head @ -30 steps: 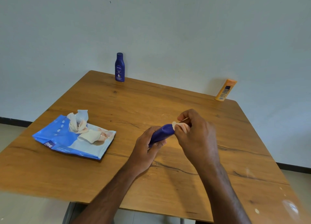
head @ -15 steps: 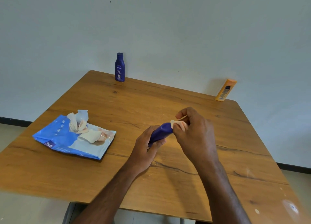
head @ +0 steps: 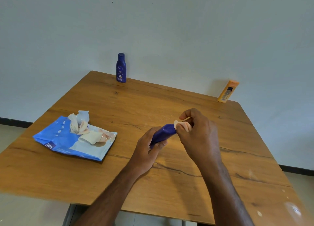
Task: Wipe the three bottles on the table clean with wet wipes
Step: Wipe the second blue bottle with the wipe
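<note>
1. Landmark: square wooden table (head: pixel 119 110) with a brown grain top, set against a pale wall (head: pixel 169 30).
2. Left part of the table: flat blue-and-white plastic wet-wipe pack (head: pixel 68 141), lying near the left edge. Crumpled whitish used wipes (head: pixel 81 125) sit on top of the pack, around its opened flap.
3. Far edge of the table, left of centre: dark blue plastic lotion bottle (head: pixel 121 67) with a blue cap, standing upright, its back close to the wall. Untouched by either hand.
4. Centre of the table, above the top: left hand (head: pixel 147 151) with fingers curled round the lower end of a small dark purple-blue plastic bottle (head: pixel 163 134). The bottle is held tilted, its upper end pointing right and away from the person. Whether its base touches the table cannot be told.
5. Just right of that: right hand (head: pixel 198 135) pinches a small whitish wet wipe (head: pixel 181 124) between thumb and curled fingers and presses it against the upper end of the purple-blue bottle. The cap end is hidden under wipe and fingers.
6. Far right corner of the table: orange-yellow plastic bottle (head: pixel 227 91) with a dark label patch, standing cap down and leaning towards the wall. Well apart from both hands.
7. Near right part of the table: a few pale specks and a smeared pale patch (head: pixel 292 208) on the wood.
</note>
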